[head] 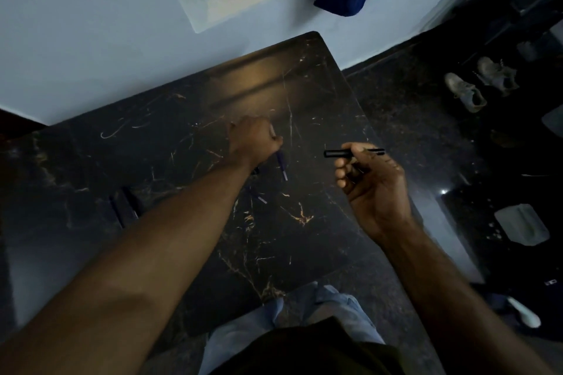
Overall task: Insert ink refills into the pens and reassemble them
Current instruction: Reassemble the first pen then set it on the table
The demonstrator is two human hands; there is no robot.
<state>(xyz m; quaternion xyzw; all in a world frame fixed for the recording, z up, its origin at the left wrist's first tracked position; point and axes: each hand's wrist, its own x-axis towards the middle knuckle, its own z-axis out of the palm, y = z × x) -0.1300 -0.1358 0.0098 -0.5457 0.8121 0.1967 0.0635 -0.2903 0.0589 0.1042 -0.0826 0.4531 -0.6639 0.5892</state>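
Nearest the camera, both forearms run up from the bottom edge over a dark marble-patterned table [170,143]. On the near left of that surface lie two dark pens [123,207], side by side, long axes running roughly away from the viewer, well apart from either hand. Near mid-table a small pen piece [261,199] with a pale end lies loose; what part it is cannot be told in the dim light.

Farther out on the right, the right hand [373,189] is raised off the table, palm toward the camera, fingers curled around a black pen barrel [338,153]. The barrel's long axis lies nearly horizontal, its left end pointing toward the left hand, and a thin dark tip projects past the fingers to the right.

Farthest, the left hand [254,138] is closed knuckles-up on the table, apparently pinching a blue pen part [281,165] that slants from the fist back toward the viewer, pale end nearest; the grip itself is hidden beneath the hand.

Judged relation: the blue part lies left of, and just beyond, the barrel's left end, nearer the left hand, so joining them calls for turning it onto the barrel's horizontal axis.
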